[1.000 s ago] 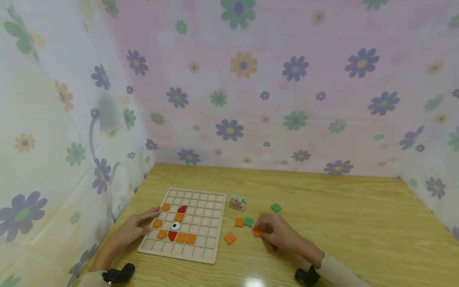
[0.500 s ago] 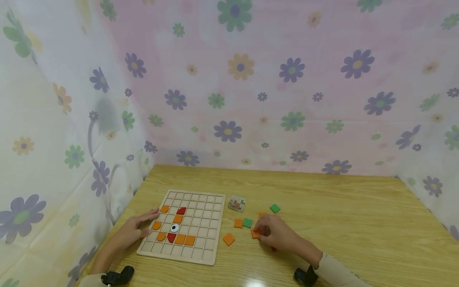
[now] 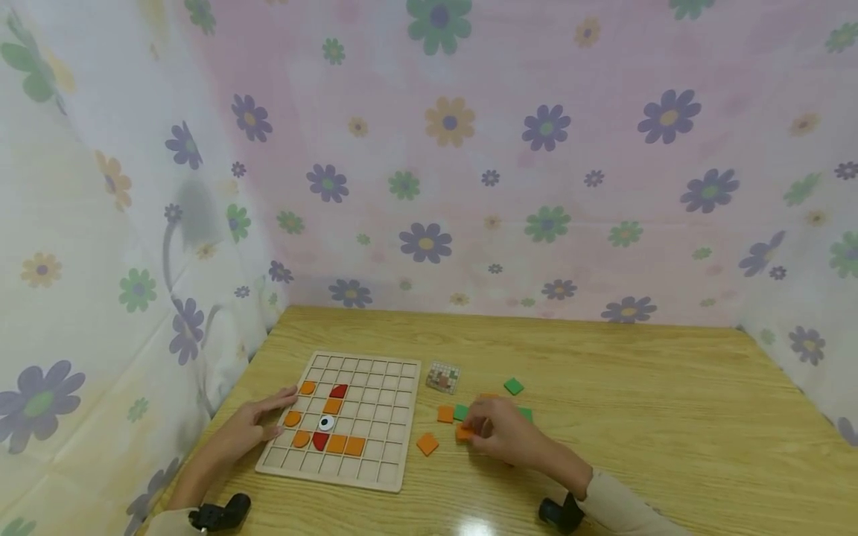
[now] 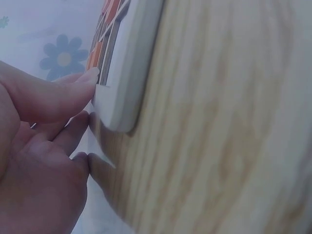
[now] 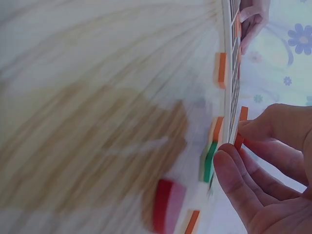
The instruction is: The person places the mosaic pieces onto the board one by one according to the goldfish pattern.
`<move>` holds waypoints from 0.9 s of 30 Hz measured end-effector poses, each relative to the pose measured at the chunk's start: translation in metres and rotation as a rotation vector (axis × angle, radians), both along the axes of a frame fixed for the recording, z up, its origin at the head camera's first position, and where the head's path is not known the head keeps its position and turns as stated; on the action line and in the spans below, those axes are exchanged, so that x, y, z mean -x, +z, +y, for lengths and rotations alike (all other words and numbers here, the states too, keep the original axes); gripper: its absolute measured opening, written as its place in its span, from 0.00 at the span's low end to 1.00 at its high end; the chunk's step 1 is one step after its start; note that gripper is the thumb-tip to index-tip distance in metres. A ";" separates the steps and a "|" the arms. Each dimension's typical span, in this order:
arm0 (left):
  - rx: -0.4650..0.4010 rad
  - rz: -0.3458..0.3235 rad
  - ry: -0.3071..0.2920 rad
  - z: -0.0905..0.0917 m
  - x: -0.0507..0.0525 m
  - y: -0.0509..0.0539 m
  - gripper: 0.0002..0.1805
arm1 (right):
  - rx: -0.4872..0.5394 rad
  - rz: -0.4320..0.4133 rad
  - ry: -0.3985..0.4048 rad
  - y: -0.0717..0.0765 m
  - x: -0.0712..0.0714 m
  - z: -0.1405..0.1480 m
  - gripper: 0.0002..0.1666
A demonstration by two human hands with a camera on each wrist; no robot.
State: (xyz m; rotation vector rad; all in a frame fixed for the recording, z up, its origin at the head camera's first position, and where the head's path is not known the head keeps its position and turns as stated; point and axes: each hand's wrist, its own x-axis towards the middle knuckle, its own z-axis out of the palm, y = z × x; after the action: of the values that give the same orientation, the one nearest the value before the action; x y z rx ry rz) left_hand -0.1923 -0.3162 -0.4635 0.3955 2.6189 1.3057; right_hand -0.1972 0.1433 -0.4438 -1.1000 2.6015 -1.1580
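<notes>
A wooden grid board [image 3: 385, 417] lies at the left of the table, bearing orange discs, orange squares, red quarter-round pieces and a white eye disc [image 3: 326, 423]. Along its left edge rests my left hand [image 3: 244, 428], fingers fairly straight; in the left wrist view the thumb [image 4: 80, 95] touches the rim near a corner. To the right of the board, my right hand [image 3: 506, 432] pinches an orange square tile [image 5: 242, 117] between thumb and fingers. That tile appears raised off the table in the right wrist view. Beneath the hand, some loose tiles are partly hidden.
Loose tiles lie around the right hand: orange squares [image 3: 427, 444], green squares [image 3: 513, 385] and a red piece [image 5: 168, 204]. A small patterned card [image 3: 443, 377] sits just right of the board. Flowered cloth [image 3: 429, 186] hangs behind and beside the table.
My right hand has shifted slightly left with the orange tile, which it now holds raised. A green tile has come into view behind that hand. The left hand has stayed put.
</notes>
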 end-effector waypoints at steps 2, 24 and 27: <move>-0.002 0.001 -0.003 0.000 0.000 0.000 0.29 | 0.001 -0.017 0.003 0.002 0.000 -0.004 0.08; -0.003 -0.008 0.020 0.000 0.001 -0.002 0.30 | 0.063 -0.004 0.047 0.007 0.005 -0.056 0.08; 0.005 -0.012 0.033 0.001 0.002 -0.002 0.30 | 0.066 0.012 0.051 0.007 0.007 -0.063 0.08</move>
State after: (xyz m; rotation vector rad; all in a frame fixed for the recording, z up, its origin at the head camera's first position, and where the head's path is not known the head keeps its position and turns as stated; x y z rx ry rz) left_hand -0.1939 -0.3156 -0.4653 0.3448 2.6295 1.3066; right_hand -0.2039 0.0805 -0.4370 -1.1823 2.5454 -1.2377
